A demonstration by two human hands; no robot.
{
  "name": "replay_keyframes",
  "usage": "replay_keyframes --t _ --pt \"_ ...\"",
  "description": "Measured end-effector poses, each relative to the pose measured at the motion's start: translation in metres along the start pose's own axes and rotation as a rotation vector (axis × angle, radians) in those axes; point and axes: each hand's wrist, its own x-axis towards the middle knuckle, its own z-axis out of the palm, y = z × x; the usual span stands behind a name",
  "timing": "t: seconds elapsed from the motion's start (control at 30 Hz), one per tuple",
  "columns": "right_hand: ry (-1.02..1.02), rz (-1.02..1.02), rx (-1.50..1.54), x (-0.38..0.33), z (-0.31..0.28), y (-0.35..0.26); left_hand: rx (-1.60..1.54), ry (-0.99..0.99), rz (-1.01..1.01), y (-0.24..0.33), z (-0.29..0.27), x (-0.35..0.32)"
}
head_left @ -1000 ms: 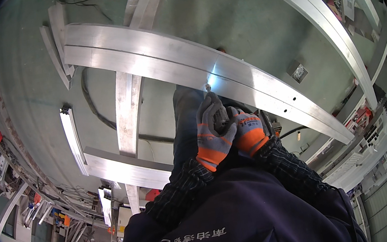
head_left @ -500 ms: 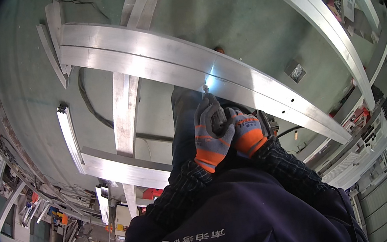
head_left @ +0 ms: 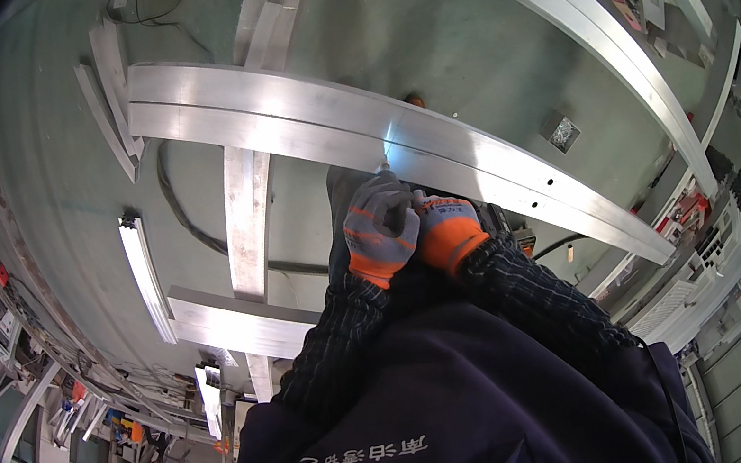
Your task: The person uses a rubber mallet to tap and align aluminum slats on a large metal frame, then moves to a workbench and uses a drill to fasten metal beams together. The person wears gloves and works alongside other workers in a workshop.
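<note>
Head view, centre of frame. Left hand [head_left: 378,235] in a grey glove with orange cuff, fingers curled shut around a dark tool [head_left: 491,218]. Only a small part of the tool body shows, just right of the hands. Right hand [head_left: 447,231] in an orange and grey glove, touching the left hand, also curled closed on the same tool. Cannot tell which fingers bear on which part; the grip is mostly hidden by the gloves. Both hands are pressed together just below the near edge of a long aluminium beam [head_left: 326,123].

The beam runs from upper left to right of centre, bent by the lens. A bright glint sits on its edge just above the left hand's fingertips. Two small dark holes show in the beam face to the right of the hands.

Both forearms in dark knit sleeves [head_left: 347,331] rise from the lower edge, over a dark navy jacket [head_left: 456,420] that fills lower centre.

A narrower aluminium bar [head_left: 246,221] crosses under the beam, left of the hands, running top to bottom. A second long rail [head_left: 588,17] curves across the upper right. Short aluminium pieces [head_left: 143,275] lie on the grey floor [head_left: 57,182] at left. A black cable [head_left: 188,225] winds along the floor between them. A small square plate [head_left: 562,132] lies right of centre, well apart from the hands.
</note>
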Motion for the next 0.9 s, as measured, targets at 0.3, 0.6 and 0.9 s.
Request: replay_keyframes --t 0.3,0.6,0.9 --pt "0.014 0.005 -0.006 0.003 0.009 0.004 0.032 0.008 0.018 -0.002 0.002 -0.005" --pt "0.020 -0.001 -0.020 -0.001 0.000 0.007 0.013 0.076 0.034 0.007 0.009 0.002" --pt "0.013 -0.057 -0.117 0.000 -0.008 0.014 -0.010 0.086 0.055 -0.002 0.017 -0.001"
